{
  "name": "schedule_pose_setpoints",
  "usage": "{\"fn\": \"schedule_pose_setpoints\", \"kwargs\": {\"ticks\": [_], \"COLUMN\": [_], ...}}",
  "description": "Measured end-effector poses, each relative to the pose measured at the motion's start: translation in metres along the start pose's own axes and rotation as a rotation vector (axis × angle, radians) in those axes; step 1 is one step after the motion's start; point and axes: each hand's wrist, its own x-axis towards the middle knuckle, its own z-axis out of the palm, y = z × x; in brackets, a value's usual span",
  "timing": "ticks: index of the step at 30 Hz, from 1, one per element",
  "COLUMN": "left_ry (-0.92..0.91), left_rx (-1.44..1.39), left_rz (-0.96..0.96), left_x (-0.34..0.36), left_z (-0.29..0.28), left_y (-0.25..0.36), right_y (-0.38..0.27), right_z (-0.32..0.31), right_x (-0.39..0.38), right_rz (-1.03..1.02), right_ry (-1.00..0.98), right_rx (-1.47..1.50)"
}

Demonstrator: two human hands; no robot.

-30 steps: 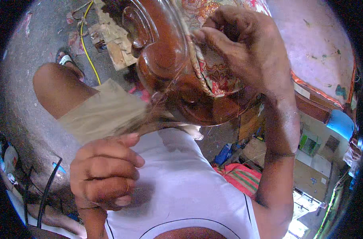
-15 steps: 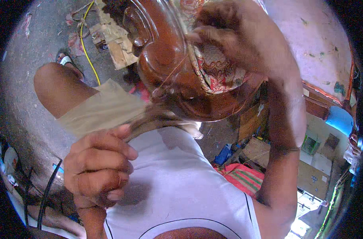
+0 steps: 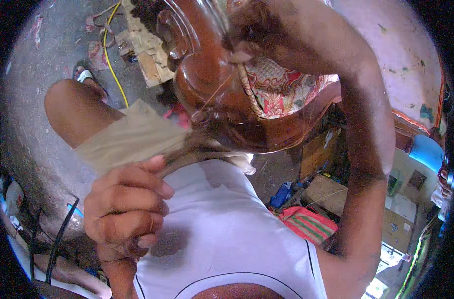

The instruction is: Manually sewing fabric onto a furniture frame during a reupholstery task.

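A glossy brown carved wooden furniture frame stands in front of me, with a curled scroll at its end. Red and cream patterned upholstery fills its inner side, edged by a braided trim. My right hand reaches over the fabric, its fingers closed at the upper end of that trim; part of them is dark and blurred. A thin thread crosses the wood. In front of my white shirt, my left hand is curled closed; whatever its fingers hold is hidden.
Flattened cardboard and a yellow cable lie on the floor at far left. To the right are a red striped sack, a blue item and cardboard boxes. A pinkish panel is at upper right.
My right forearm has shifted right, and the hand has moved slightly left and down along the upholstery, uncovering more fabric. My left hand stays curled, nearly in place.
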Motion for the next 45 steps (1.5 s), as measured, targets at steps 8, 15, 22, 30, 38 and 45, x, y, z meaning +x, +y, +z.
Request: {"fn": "schedule_pose_setpoints", "kwargs": {"ticks": [8,15,22,30,38,45], "left_ry": [0.026,0.074,0.291,0.126,0.426,0.793], "left_rx": [-0.04,0.044,0.315,0.55,0.068,-0.006], "left_rz": [-0.055,-0.02,0.233,0.227,0.489,0.146], "left_x": [0.004,-0.003,0.001,-0.001,-0.029,-0.068], "left_z": [0.006,0.003,0.005,-0.037,-0.083,-0.199], "left_y": [0.007,0.007,0.015,0.09,0.209,0.218], "right_y": [-0.036,-0.002,0.013,0.005,-0.028,0.063], "right_z": [-0.028,-0.019,-0.007,0.007,-0.055,0.01], "right_x": [-0.012,-0.022,-0.037,-0.022,-0.018,-0.051], "right_rz": [-0.095,-0.165,-0.077,-0.391,0.001,-0.548], "right_ry": [-0.236,-0.14,0.058,0.15,0.286,0.515], "right_rx": [-0.022,0.123,-0.195,-0.115,1.155,0.436]}}
